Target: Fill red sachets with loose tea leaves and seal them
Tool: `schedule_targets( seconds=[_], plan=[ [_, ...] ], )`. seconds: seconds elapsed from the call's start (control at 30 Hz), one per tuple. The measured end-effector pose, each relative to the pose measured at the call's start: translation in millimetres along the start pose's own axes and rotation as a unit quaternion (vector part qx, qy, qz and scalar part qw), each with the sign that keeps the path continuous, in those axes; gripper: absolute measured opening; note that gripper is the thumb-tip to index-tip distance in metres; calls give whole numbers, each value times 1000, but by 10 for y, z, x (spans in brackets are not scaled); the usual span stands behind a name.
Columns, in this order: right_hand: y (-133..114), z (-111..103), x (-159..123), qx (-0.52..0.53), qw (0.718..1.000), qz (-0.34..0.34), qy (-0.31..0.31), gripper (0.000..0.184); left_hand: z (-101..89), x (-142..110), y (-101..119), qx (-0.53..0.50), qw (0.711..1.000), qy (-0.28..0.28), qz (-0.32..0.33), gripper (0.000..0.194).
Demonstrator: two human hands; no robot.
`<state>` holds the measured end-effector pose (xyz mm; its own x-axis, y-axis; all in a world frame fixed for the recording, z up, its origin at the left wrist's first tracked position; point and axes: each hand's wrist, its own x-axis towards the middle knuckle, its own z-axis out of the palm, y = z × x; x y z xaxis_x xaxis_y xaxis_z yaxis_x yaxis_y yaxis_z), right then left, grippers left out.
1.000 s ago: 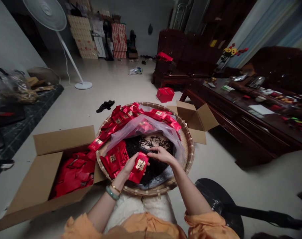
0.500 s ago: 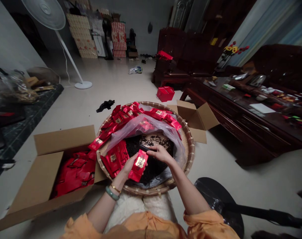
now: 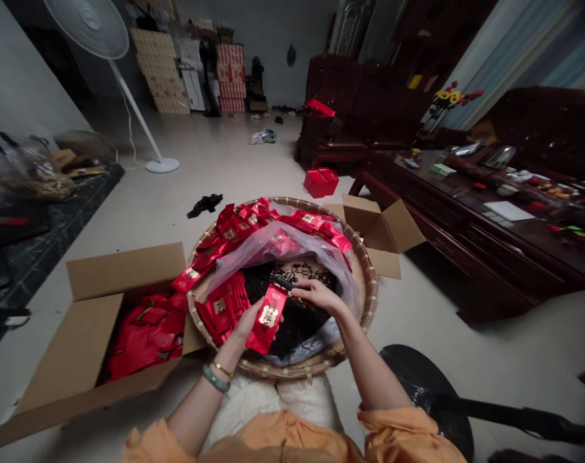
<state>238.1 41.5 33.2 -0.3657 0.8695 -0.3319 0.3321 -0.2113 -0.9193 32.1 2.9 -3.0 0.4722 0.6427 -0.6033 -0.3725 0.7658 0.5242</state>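
Observation:
My left hand (image 3: 248,321) is closed around a small red packet (image 3: 268,318) with a gold label, held upright over a round woven basket (image 3: 367,283). My right hand (image 3: 316,294) is closed on a dark scoop-like tool (image 3: 283,283) whose tip sits at the packet's open top. Under both hands lies a heap of dark loose tea leaves (image 3: 297,321) on a clear plastic sheet (image 3: 273,247). Several more red packets (image 3: 224,305) are stacked in the basket left of my left hand, and others line its far rim.
An open cardboard box (image 3: 80,334) with red packets stands on the floor at left. A smaller open box (image 3: 379,231) sits behind the basket at right. A standing fan (image 3: 128,96), a dark wooden table (image 3: 490,225) and a black stool (image 3: 427,392) surround me.
My left hand has tilted the packet slightly and lowered it a little. My right hand has shifted right and brought the dark tool to the packet's top.

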Motion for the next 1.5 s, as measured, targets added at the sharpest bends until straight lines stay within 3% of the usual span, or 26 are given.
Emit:
schedule_targets(
  seconds=[0.17,0.57,1.5],
  plan=[
    [45,48,1,-19,999,-13,-23,39,31,0,-11,30,999,14,28,48],
    [70,173,31,-61,996,-50,28,35,45,-36,29,33,999,24,21,49],
    [94,220,14,-58,997,-34,27,39,53,-55,30,35,999,40,10,47]
  ],
)
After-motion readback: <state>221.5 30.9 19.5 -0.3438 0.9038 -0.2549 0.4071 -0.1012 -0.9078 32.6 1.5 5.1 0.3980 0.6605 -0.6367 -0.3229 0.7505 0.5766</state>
